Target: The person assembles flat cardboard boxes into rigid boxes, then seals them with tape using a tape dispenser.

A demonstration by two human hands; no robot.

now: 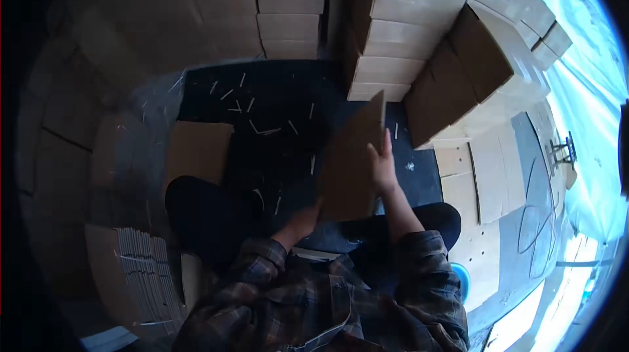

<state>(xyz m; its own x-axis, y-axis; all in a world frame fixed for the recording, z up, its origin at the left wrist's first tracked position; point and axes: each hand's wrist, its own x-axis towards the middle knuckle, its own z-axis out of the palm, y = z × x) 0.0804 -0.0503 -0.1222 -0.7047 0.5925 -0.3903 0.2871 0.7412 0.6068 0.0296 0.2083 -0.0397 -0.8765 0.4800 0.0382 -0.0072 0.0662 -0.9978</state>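
At the far left, beside your knee, a stack of flat cardboard sheets point(141, 273) stands on its edges on the floor. A little to the right of it, one loose brown sheet point(200, 152) lies flat on the dark mat point(275, 103), and small pale strips point(262, 130) are scattered over this mat.

Your left hand point(303, 221) is low in the middle, just above your lap. It is closed on the bottom edge of a cardboard piece point(347, 168), with the fingers hidden behind the board. The cardboard piece is held up in the air in front of you, tilted, between your two hands and above the mat. The picture is blurred here, so you cannot tell if the piece is flat or partly folded.

Your right hand point(382, 165) is higher, on the right edge of the same piece, with the fingers stretched upward along the board and pressing on it.

Behind and to the right, stacks of closed boxes point(406, 24) rise like a wall, and more flat sheets point(488, 168) lie on the floor at the right.
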